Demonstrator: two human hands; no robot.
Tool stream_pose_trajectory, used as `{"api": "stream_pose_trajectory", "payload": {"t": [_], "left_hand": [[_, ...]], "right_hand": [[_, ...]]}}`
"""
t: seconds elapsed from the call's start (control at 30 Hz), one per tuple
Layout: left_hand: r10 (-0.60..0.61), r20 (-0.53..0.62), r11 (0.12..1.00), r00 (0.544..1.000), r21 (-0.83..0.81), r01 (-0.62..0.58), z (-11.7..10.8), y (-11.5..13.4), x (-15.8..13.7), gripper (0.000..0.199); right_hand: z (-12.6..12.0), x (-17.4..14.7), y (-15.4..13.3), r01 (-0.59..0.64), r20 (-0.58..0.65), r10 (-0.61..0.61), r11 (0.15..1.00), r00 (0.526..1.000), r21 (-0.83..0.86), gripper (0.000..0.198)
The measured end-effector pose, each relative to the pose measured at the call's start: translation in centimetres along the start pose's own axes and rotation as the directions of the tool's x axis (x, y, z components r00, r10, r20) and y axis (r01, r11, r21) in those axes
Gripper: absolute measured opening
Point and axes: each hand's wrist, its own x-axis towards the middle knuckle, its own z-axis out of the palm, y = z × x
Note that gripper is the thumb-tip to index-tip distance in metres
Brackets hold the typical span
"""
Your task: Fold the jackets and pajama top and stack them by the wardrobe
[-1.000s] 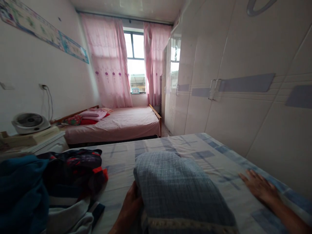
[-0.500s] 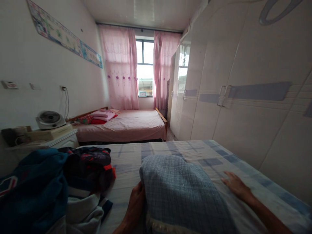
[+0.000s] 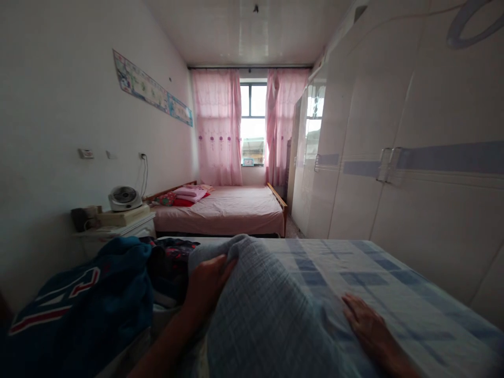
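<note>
My left hand (image 3: pixel 208 275) has its fingers closed on the upper left part of a blue-grey woven cloth (image 3: pixel 271 310). The cloth rises in a hump and falls in folds toward me; whether it is a garment or a cover I cannot tell. To its right, my right hand (image 3: pixel 366 323) is stretched out low over the patterned bed sheet (image 3: pixel 346 257), holding nothing, fingers extended. Beside my left forearm lies a dark blue garment (image 3: pixel 106 294) with red and white lettering. Behind it a black and red patterned garment (image 3: pixel 177 251) is partly covered.
Beyond this bed stands a second bed (image 3: pixel 236 212) with folded pink and red bedding (image 3: pixel 191 194). A small fan (image 3: pixel 125 198) sits on the bedside cabinet (image 3: pixel 136 228) at left. White wardrobes (image 3: pixel 362 205) line the right side. Pink curtains (image 3: pixel 218 131) flank the window.
My left hand has moved up and left, drawing the blue-grey cloth toward the garment pile. My right hand is slightly lower and further left in view. The camera view has turned left and up.
</note>
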Motion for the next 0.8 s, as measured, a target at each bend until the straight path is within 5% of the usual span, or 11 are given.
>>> {"api": "stream_pose_trajectory", "payload": {"t": [0.17, 0.33, 0.47, 0.6, 0.7, 0.8], "left_hand": [[-0.072, 0.026, 0.941, 0.997, 0.333, 0.060, -2.3, -2.4, 0.1, 0.041], [-0.009, -0.029, 0.969, 1.000, 0.248, 0.016, -4.2, -2.2, -0.2, 0.040], [0.018, -0.054, 0.997, 0.998, 0.082, -0.014, -4.1, -3.2, -1.6, 0.035], [0.060, -0.015, 0.998, 0.998, 0.035, -0.060, -5.1, -3.1, -2.3, 0.029], [0.087, -0.153, 0.996, 0.984, 0.019, -0.086, -7.4, -1.1, -1.1, 0.026], [0.113, -0.380, 0.989, 0.918, -0.045, -0.141, -10.3, 1.9, 0.7, 0.022]], "right_hand": [[-3.2, 0.0, -4.4, -0.064, 0.123, 0.051, 0.993, 0.991, 0.103, 0.053], [-7.1, -3.7, -11.5, 0.301, 0.241, -0.411, 0.872, 0.879, 0.386, 0.066], [-6.6, -6.8, -14.8, 0.382, 0.097, -0.450, 0.837, 0.888, 0.392, 0.075], [-6.8, -6.6, -16.3, 0.267, 0.003, -0.335, 0.755, 0.942, 0.598, 0.042], [-10.5, -4.7, -17.0, 0.112, -0.106, -0.054, 0.727, 0.993, 0.677, 0.029], [-16.3, -3.0, -16.9, 0.114, -0.413, 0.164, 0.814, 0.896, 0.570, 0.027]]}}
